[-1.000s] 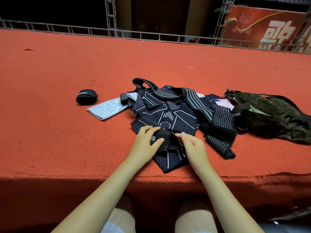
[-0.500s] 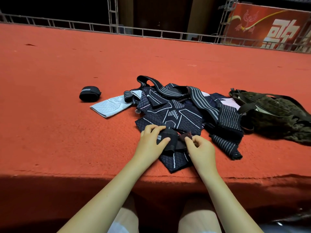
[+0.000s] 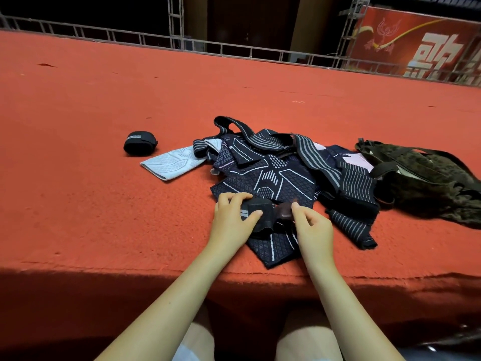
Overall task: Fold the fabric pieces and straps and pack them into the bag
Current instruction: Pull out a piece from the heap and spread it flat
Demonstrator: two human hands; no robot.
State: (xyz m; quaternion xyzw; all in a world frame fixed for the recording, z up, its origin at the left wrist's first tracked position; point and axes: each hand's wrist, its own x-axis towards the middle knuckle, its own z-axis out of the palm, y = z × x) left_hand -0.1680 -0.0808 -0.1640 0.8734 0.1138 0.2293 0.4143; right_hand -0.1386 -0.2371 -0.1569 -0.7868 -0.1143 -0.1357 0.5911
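Hiding under both hands, the strap (image 3: 260, 214) shows only its middle roll. Left hand (image 3: 233, 220) curls around the rolled end, thumb on top. Right hand (image 3: 312, 227) pinches the brownish tail end. Strap sits atop the fabric pile (image 3: 273, 178) near the stage edge; bag (image 3: 426, 181) lies right, partly cut off.

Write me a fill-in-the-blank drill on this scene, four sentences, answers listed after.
1. Both hands work on a black strap that the left hand grips and the right hand ____.
2. The finished rolled strap lies on the ____ carpet.
3. The light blue cloth lies ____ of the dark fabric pile.
4. The bag lies on the pile's ____ side.

Answers: pinches; red; left; right
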